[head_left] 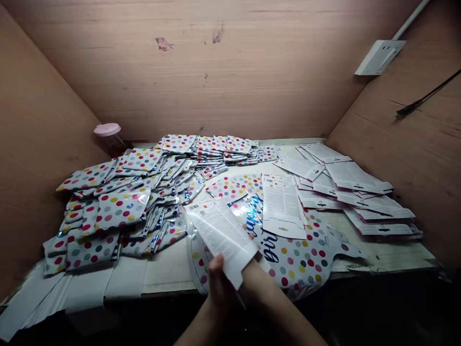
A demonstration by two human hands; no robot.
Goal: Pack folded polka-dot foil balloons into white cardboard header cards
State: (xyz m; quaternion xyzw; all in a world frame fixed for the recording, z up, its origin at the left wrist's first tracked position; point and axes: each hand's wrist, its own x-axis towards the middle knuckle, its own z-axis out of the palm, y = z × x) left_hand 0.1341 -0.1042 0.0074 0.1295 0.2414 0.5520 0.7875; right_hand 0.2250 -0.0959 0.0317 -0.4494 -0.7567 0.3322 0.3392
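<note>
A white printed card packet (225, 235) is tilted up in front of me. My left hand (219, 278) grips its lower left side, the thumb lying on the printed face. My right hand (254, 274) reaches in at the packet's lower right end, and the card hides most of its fingers; whether they are inside or behind it I cannot tell. A few fingertips show at the packet's right edge. Underneath lies a flat polka-dot foil balloon (298, 262) with blue lettering. Another white card packet (283, 206) rests flat on that balloon, right of my hands.
Folded polka-dot foil balloons (122, 209) are heaped at the left and along the back. White card packets (360, 185) lie in overlapping piles at right. A pink-lidded jar (108, 137) stands back left. Wooden panels (201, 72) enclose the table; a white socket box (380, 57) hangs upper right.
</note>
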